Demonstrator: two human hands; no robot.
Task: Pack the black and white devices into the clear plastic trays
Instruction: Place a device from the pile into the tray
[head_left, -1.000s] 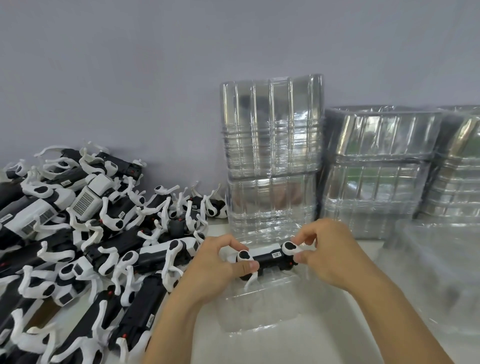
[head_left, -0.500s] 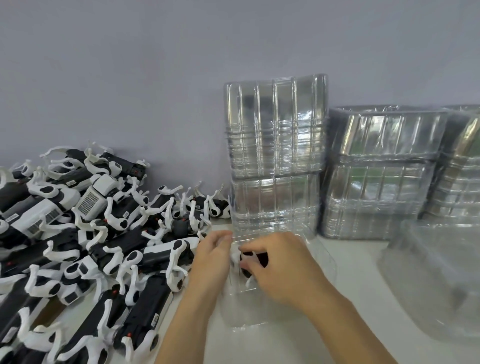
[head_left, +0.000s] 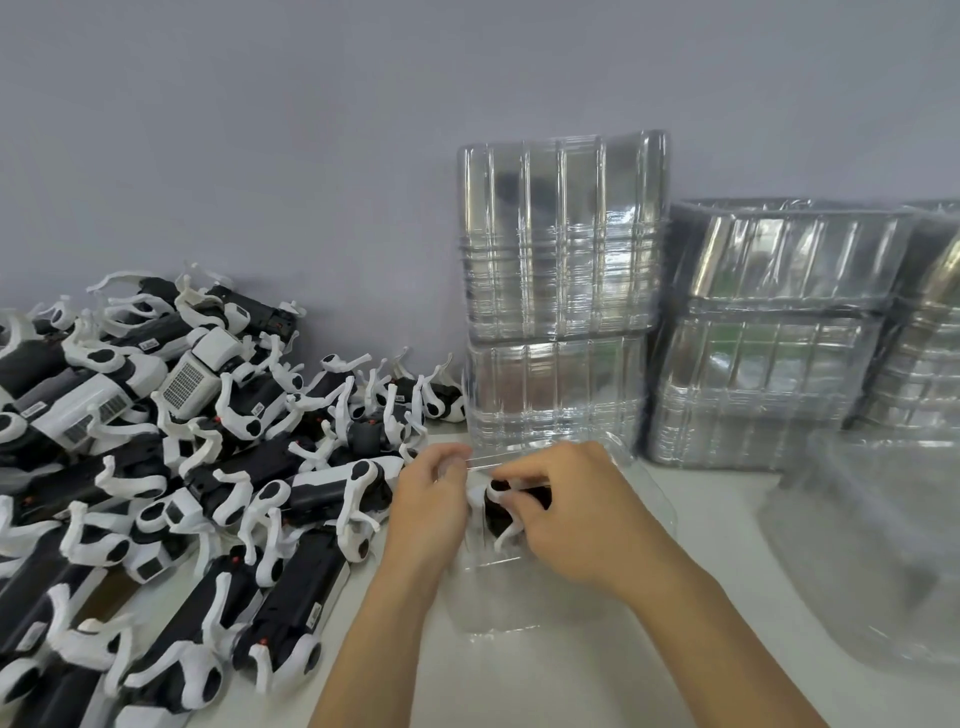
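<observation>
A black and white device (head_left: 498, 512) lies inside a clear plastic tray (head_left: 519, 597) on the white table in front of me. My right hand (head_left: 576, 514) curls over the device and grips its upper end, hiding most of it. My left hand (head_left: 431, 499) holds the tray's left rim with its fingers bent around the edge. A large heap of the same devices (head_left: 171, 483) covers the table to the left.
Tall stacks of empty clear trays (head_left: 561, 291) stand against the grey wall just behind the hands. More tray stacks (head_left: 769, 332) stand at the right. A blurred clear plastic container (head_left: 878, 545) sits at the right front.
The device went from being held level between both hands above the tray to lying down inside it. My right hand moved left over it, and my left hand shifted to the tray's rim.
</observation>
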